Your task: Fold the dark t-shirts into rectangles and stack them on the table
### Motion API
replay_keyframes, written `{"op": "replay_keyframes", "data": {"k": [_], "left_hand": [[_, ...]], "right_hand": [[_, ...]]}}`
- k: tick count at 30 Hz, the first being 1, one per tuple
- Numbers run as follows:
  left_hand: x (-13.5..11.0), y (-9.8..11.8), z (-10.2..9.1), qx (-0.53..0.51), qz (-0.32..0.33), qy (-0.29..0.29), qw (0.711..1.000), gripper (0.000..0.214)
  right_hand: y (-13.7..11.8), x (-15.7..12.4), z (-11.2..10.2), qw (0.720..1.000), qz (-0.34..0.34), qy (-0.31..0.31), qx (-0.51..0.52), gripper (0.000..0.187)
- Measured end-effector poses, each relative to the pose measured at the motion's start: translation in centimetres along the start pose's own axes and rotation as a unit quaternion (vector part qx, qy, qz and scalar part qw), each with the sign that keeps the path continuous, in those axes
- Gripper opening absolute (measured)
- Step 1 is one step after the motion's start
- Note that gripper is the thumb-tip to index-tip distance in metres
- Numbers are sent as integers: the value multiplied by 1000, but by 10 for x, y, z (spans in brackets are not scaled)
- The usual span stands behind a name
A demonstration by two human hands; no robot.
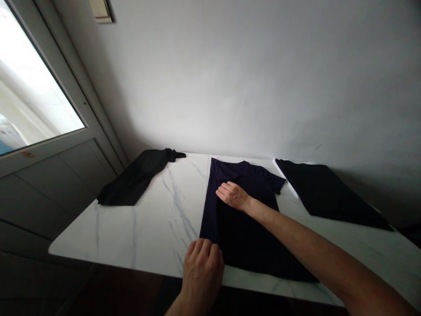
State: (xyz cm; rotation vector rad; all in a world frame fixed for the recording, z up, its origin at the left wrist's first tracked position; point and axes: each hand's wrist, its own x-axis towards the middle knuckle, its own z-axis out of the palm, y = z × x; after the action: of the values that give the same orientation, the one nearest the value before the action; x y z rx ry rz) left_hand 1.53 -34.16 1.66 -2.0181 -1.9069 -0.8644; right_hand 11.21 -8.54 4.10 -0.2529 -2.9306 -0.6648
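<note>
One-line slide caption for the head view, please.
Left hand at the near corner, right hand farther up: a dark short-sleeved shirt handled on a marble-patterned table.

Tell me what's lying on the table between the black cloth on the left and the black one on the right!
A dark shirt lies between them, with the person's left hand and right hand on it; the head view shows this.

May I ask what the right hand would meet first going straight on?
Past the navy fabric shirt, the right hand would probably meet the leftmost black cloth garment; depth is unclear.
</note>
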Motion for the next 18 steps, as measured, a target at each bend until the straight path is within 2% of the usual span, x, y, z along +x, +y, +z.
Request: {"op": "replay_keyframes", "data": {"k": [9, 11, 13, 16, 18], "left_hand": [[-3, 5, 9, -14, 7, -67, 998, 17], [-5, 0, 8, -39, 0, -86, 996, 13], [-5, -10, 7, -34, -17, -96, 995, 5], [-7, -29, 8, 31, -5, -101, 994, 31], [-12, -40, 10, 61, 38, -117, 990, 42]], "right_hand": [[-1, -15, 5, 999, 5, -46, 14, 26], [0, -14, 6, 998, 24, -39, 34, 27], [2, -12, 6, 996, 71, -16, 54, 32], [10, -8, 10, 988, 142, 0, 59, 43], [17, -8, 14, 984, 168, -33, 44, 46]]}}
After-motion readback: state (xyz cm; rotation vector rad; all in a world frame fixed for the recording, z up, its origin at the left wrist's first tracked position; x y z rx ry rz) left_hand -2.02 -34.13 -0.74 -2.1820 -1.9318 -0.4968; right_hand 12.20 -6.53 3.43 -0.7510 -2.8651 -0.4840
